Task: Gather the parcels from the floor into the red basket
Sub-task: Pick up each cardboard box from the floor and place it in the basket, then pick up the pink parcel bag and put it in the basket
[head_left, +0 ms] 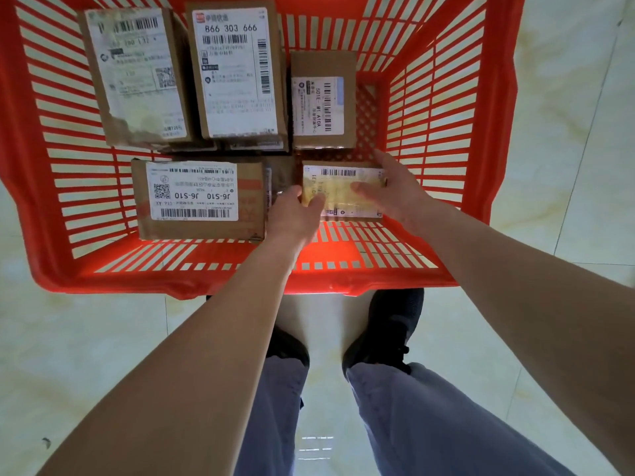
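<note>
Both hands, left (297, 209) and right (395, 187), pinch a small parcel (343, 192) by its ends, low in the basket's (494, 132) near right corner. Lower it flat beside the J6-S10 box (199, 199), then let go.

One red basket (443, 139) stands on the tiled floor (86, 355). Five cardboard parcels show in it, each with a white label: three in the far row, namely a worn one (134, 77) at the left, a tall one (237, 70) in the middle and a smaller one (323, 101) at the right, and two in the near row, a wide one (196, 201) and a small one (347, 190). Two hands reach in, left (295, 214) and right (395, 187). Two dark shoes (388, 331) and two grey trouser legs (429, 417) show below
</note>
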